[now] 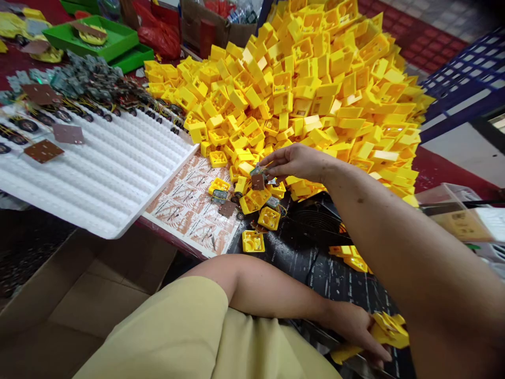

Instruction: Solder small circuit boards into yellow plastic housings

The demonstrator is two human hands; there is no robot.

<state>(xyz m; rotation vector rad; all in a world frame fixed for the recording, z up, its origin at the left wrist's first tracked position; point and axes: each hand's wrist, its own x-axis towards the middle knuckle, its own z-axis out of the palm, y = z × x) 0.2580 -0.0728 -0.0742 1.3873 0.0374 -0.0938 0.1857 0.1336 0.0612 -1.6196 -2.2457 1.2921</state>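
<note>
My right hand (pixel 298 159) reaches to the front of the heap, its fingers pinched at a small grey electronic part with a brown circuit board (pixel 258 182). Around it lie open yellow plastic housings (pixel 254 200), another brown board (pixel 228 209), thin wires and small black wheels. My left arm crosses low in front of me; at the lower right, my left hand (pixel 357 329) is closed around yellow plastic pieces (pixel 389 330). Part of its grip is hidden from view. A single yellow housing (pixel 253 241) sits on the black surface between the hands.
A big heap of yellow housings (pixel 315 89) fills the back. On the left, a white ribbed foam sheet (pixel 98 173) carries wired wheel assemblies (pixel 106 84). Green trays (pixel 118 39) stand behind. A cardboard box (pixel 79 300) is below left, a blue crate (pixel 465 79) at right.
</note>
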